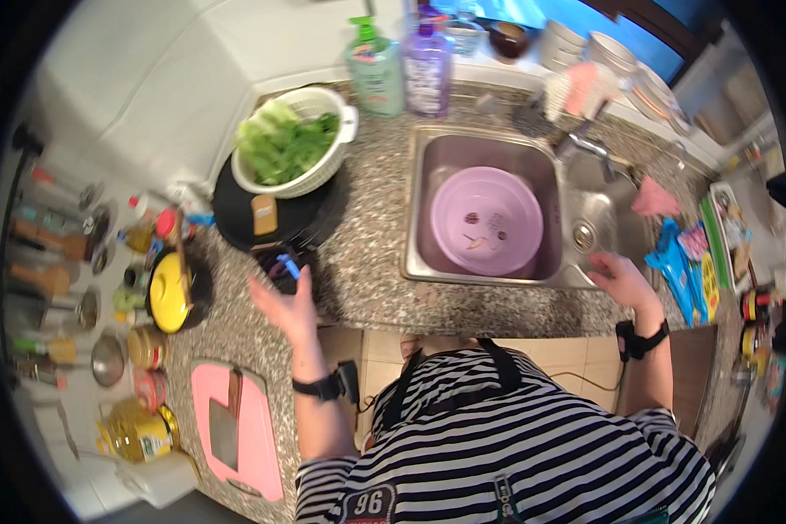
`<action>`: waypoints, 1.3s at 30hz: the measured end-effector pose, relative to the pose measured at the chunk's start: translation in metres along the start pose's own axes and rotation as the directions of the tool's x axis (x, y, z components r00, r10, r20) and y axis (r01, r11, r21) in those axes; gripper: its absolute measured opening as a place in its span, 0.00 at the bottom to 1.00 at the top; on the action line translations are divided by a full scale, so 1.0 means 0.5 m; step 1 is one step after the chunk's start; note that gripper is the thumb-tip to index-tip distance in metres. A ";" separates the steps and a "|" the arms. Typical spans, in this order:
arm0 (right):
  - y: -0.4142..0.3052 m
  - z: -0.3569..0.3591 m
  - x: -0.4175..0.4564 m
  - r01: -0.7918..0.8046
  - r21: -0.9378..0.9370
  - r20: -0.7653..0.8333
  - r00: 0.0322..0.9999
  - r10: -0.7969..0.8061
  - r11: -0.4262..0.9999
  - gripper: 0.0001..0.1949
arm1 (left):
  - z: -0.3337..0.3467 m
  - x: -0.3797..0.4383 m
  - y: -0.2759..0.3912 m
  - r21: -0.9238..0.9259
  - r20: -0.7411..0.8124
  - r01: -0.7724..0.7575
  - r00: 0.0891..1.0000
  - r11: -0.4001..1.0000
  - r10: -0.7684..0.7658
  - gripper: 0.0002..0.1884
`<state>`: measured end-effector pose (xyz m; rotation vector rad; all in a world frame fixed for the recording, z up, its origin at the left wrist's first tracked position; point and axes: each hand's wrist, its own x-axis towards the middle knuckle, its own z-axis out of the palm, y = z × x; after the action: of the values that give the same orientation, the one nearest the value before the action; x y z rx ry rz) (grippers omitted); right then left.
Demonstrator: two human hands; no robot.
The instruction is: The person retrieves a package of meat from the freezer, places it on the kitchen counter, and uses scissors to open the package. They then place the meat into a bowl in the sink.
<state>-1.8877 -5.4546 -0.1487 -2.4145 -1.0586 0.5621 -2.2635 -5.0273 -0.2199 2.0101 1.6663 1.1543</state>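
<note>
My left hand [288, 304] is raised with thumb and fingers spread, holding nothing visible. It appears just in front of a dark container [276, 270] with a blue item [288, 265] at its top; whether they touch is unclear. Over the front rim of the small right basin [583, 203], my right hand [623, 280] hovers with loosely bent fingers and nothing visible in them. A pink plastic basin [488, 252] stands inside the larger steel sink [426, 170], with small scraps on its bottom. Leafy greens [288, 147] fill a white colander [314, 180], which rests on a round black surface [232, 209].
A cleaver [224, 432] lies on a pink cutting board [260, 445] at the left. Near it are a yellow-lidded pot [169, 291] and an oil bottle [137, 435]. Two pump bottles [374, 75] stand behind. The faucet [589, 147] rises by the sink; blue packets [674, 272] lie right.
</note>
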 end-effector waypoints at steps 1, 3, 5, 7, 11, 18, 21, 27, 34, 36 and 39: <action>-0.013 -0.006 -0.003 -0.041 -0.008 0.002 0.999 0.041 0.999 0.19 | -0.004 -0.011 -0.013 -0.034 -0.009 -0.047 0.999 0.998 0.047 0.53; 0.001 -0.006 -0.011 -0.068 -0.008 -0.035 0.997 0.068 0.998 0.19 | -0.038 -0.039 0.004 -0.090 0.006 -0.162 0.987 0.983 0.163 0.47; 0.017 -0.015 -0.018 -0.061 -0.050 -0.057 0.997 0.058 0.997 0.18 | -0.075 -0.069 0.026 -0.177 0.032 -0.248 0.966 0.953 0.257 0.42; 0.043 -0.026 -0.032 -0.090 -0.059 -0.085 0.993 0.085 0.994 0.17 | -0.115 -0.094 0.052 -0.108 0.157 -0.259 0.949 0.960 0.274 0.39; 0.090 -0.090 -0.068 -0.129 -0.148 -0.143 0.984 0.107 0.981 0.17 | -0.146 -0.134 0.054 -0.188 0.415 -0.339 0.824 0.922 0.387 0.35; 0.150 -0.299 -0.053 -0.150 -0.325 -0.247 0.967 0.070 0.934 0.15 | -0.216 -0.202 0.122 -0.157 0.689 -0.452 0.587 0.878 0.425 0.26; 0.201 -0.345 -0.002 -0.100 -0.358 -0.375 0.926 -0.045 0.929 0.15 | -0.213 -0.229 0.163 -0.094 0.682 -0.288 0.679 0.953 0.273 0.24; 0.257 -0.202 0.121 0.190 -0.324 -0.148 0.957 -0.248 0.927 0.15 | -0.139 -0.327 0.169 -0.203 0.542 -0.124 0.812 0.971 0.217 0.21; 0.217 -0.120 0.118 0.179 -0.045 -0.033 0.983 -0.180 0.983 0.15 | -0.146 -0.361 0.191 -0.086 0.533 -0.095 0.837 0.992 0.126 0.19; 0.201 -0.117 0.135 0.146 -0.046 -0.009 0.989 -0.147 0.988 0.15 | -0.146 -0.369 0.175 -0.022 0.520 -0.055 0.852 0.998 0.059 0.19; 0.214 -0.107 0.155 0.167 -0.073 -0.014 0.986 -0.169 0.983 0.15 | -0.148 -0.383 0.164 0.029 0.543 -0.034 0.839 0.999 0.013 0.19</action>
<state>-1.7494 -5.4735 -0.1773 -2.3561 -1.2792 0.4491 -2.2627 -5.2469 -0.1938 2.1191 1.3722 0.4745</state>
